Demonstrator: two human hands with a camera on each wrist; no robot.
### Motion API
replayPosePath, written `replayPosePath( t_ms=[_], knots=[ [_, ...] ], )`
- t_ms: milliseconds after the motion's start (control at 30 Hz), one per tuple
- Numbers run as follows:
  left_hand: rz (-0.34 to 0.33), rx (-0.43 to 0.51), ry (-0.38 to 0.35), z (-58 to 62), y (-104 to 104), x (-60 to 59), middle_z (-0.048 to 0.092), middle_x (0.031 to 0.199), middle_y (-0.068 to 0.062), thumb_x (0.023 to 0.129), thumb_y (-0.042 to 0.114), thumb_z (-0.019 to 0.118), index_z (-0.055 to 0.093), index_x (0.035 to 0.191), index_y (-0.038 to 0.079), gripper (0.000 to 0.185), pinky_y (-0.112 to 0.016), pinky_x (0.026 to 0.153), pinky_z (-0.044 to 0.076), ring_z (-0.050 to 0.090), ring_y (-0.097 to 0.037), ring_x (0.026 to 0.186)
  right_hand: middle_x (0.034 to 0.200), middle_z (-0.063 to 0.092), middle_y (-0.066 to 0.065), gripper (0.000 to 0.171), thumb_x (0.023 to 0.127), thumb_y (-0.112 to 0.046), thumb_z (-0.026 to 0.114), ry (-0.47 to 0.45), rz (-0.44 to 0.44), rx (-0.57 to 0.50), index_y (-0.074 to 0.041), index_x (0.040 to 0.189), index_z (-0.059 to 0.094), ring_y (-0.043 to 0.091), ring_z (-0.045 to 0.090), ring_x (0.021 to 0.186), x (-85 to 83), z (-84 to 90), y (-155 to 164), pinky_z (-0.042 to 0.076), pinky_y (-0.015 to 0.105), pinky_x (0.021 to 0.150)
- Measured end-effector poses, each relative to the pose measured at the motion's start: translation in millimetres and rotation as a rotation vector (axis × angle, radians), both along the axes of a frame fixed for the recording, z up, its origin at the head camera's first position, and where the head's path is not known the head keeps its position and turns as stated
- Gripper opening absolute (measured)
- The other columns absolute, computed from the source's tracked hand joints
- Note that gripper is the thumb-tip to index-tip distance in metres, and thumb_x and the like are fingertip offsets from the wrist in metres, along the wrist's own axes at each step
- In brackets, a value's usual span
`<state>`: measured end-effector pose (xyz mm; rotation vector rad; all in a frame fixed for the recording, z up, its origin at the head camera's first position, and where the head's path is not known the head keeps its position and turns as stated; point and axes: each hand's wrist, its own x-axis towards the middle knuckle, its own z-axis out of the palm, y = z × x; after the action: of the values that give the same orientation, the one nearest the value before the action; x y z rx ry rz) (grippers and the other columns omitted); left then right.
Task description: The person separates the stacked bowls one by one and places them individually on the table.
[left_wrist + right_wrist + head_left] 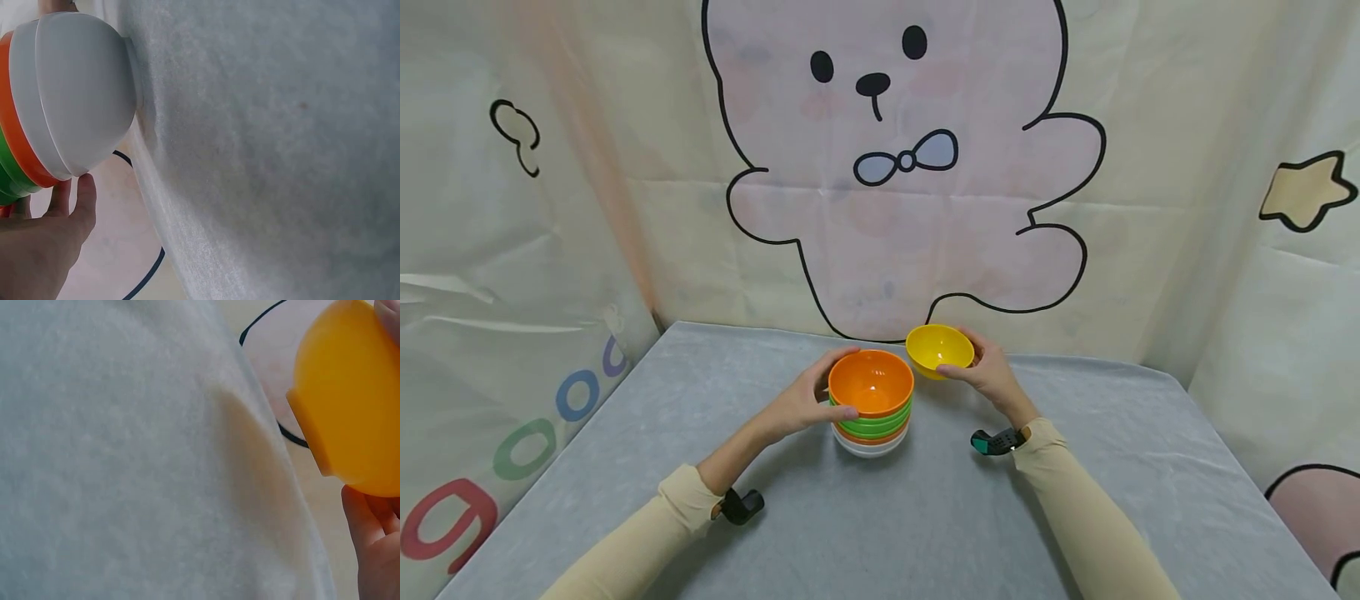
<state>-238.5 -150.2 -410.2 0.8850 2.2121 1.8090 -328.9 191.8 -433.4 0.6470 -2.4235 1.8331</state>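
Observation:
A stack of nested bowls stands on the table, with an orange bowl (871, 383) on top, green bowls (872, 427) beneath, then another orange rim and white bowls (84, 94) at the bottom. My left hand (811, 398) grips the stack from its left side, thumb at the near side and fingers behind. Just right of the stack, my right hand (992, 372) holds a single yellow bowl (934, 350) by its right side, thumb in front. In the right wrist view the yellow bowl (353, 394) is raised off the cloth, with its foot showing.
A grey-blue cloth (925, 517) covers the table. Behind it hangs a pale curtain (1150, 275) printed with a large bear, close to the table's far edge. Dark wrist devices (741, 506) are worn on both arms.

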Motion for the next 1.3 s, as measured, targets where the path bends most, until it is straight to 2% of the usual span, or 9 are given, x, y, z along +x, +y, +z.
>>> replayPosePath(
  t_ms=[267,533,700,833,933,1133,1300],
  knots=[
    [-0.007,0.000,0.001,1.5,-0.5,1.6,0.043,0.152,-0.007,0.090,0.025,0.079,0.030,0.159,0.013,0.086,-0.050,0.106,0.042,0.048,-0.029,0.130,0.136,0.057,0.012,0.073,0.083,-0.014,0.088,-0.025,-0.022,0.009,-0.004,0.145,0.051,0.029,0.055,0.118,-4.6,-9.5,0.9,0.048,0.032,0.099],
    [0.008,-0.019,0.010,1.4,-0.9,0.8,0.043,0.152,-0.007,0.089,0.028,0.080,0.031,0.159,0.013,0.087,-0.049,0.105,0.043,0.050,-0.028,0.130,0.137,0.057,0.013,0.073,0.083,-0.018,0.088,-0.047,-0.030,0.051,-0.005,0.145,0.051,0.030,0.054,0.119,-8.6,-13.5,4.3,0.046,0.040,0.103],
    [0.008,-0.019,0.001,2.3,-1.0,0.9,0.044,0.152,-0.007,0.089,0.028,0.080,0.032,0.159,0.014,0.086,-0.049,0.105,0.043,0.050,-0.028,0.129,0.140,0.054,0.017,0.076,0.084,-0.015,0.087,-0.037,-0.017,0.078,0.000,0.147,0.047,0.034,0.052,0.123,-8.1,-13.4,5.2,0.043,0.046,0.106],
    [0.003,-0.020,0.001,2.1,-1.5,0.3,0.044,0.151,-0.008,0.089,0.028,0.080,0.030,0.159,0.010,0.088,-0.048,0.105,0.043,0.050,-0.028,0.129,0.144,0.050,0.022,0.080,0.084,-0.013,0.086,-0.045,-0.002,0.104,0.004,0.149,0.043,0.038,0.048,0.128,-10.2,-14.8,7.1,0.038,0.052,0.109],
    [-0.001,-0.013,0.006,2.1,-2.1,0.0,0.044,0.152,-0.008,0.089,0.028,0.080,0.029,0.159,0.008,0.089,-0.048,0.105,0.044,0.050,-0.029,0.129,0.146,0.047,0.021,0.085,0.084,-0.016,0.087,-0.049,-0.003,0.146,0.003,0.151,0.040,0.038,0.046,0.131,-12.7,-15.8,8.8,0.036,0.052,0.111],
    [-0.002,-0.012,0.006,2.1,-2.3,0.9,0.043,0.152,-0.008,0.089,0.028,0.081,0.031,0.159,0.013,0.087,-0.049,0.105,0.043,0.050,-0.028,0.129,0.147,0.047,0.019,0.085,0.084,-0.017,0.087,-0.031,0.040,0.201,0.001,0.152,0.040,0.035,0.046,0.129,-10.6,-11.3,12.7,0.036,0.052,0.110],
    [-0.002,-0.013,0.004,2.3,-1.6,1.5,0.043,0.153,-0.007,0.089,0.028,0.081,0.031,0.159,0.015,0.086,-0.048,0.106,0.043,0.049,-0.028,0.130,0.156,0.034,0.024,0.092,0.086,-0.015,0.084,-0.101,0.059,0.183,0.005,0.156,0.027,0.039,0.040,0.138,-8.7,-7.5,22.0,0.034,0.050,0.112]
  ],
)
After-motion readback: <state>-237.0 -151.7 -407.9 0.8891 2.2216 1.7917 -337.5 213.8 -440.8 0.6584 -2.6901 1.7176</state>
